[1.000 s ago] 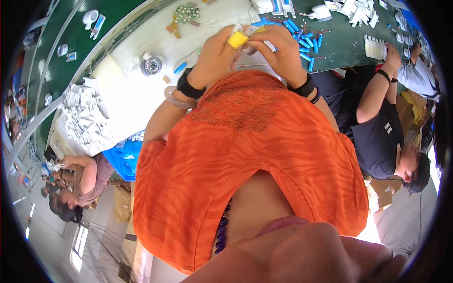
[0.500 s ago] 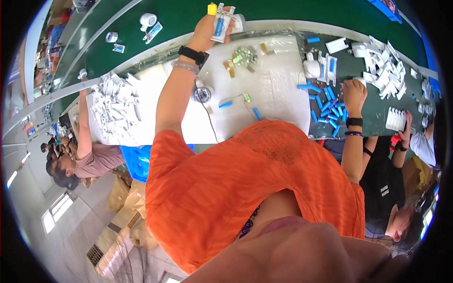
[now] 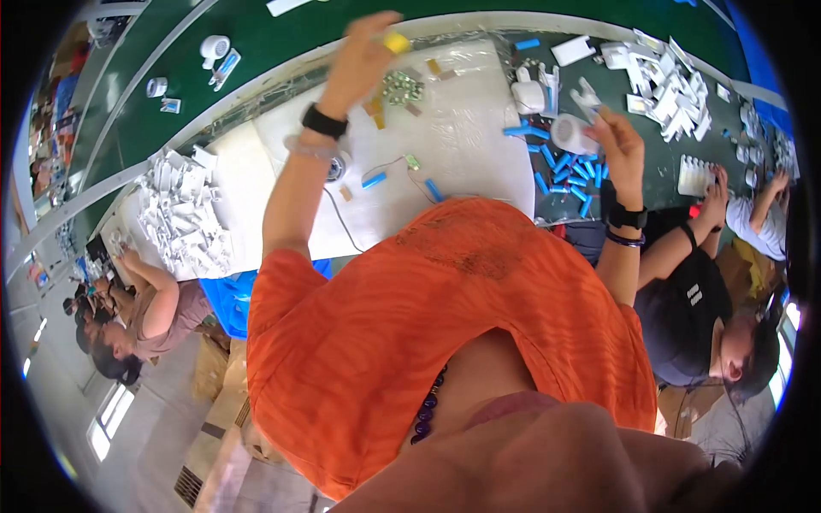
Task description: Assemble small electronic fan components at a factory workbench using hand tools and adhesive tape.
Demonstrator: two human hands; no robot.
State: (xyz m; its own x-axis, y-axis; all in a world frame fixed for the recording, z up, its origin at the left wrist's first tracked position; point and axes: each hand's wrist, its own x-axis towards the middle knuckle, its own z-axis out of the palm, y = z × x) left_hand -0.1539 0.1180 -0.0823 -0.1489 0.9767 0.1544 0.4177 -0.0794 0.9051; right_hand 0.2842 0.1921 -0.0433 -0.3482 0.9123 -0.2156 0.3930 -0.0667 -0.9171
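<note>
My left hand (image 3: 355, 70) is raised over the far edge of the work surface, slightly blurred, with fingers apart and nothing seen in them. A yellow wrap (image 3: 396, 43) covers one of its fingertips. On the right, my right hand (image 3: 617, 141) grips a white plastic housing with a round head (image 3: 571, 134), held above loose blue cylindrical battery cells (image 3: 560, 171). Another white round-headed housing (image 3: 528, 97) lies just beyond it. Between my arms, small green circuit boards (image 3: 402, 88) and a blue cell with wires (image 3: 374, 180) rest on the white foam sheet (image 3: 462, 128).
White plastic parts are heaped at the left (image 3: 184, 209) and far right (image 3: 671, 94). Across the far side runs a green belt (image 3: 299, 51) carrying white housings (image 3: 215, 50). A co-worker (image 3: 154, 299) sits at the left; another (image 3: 710, 299) works at the right.
The white housing has left my left hand, and a white piece shows on the belt at the top. My right hand has lifted a round-headed housing. The view has shifted.
</note>
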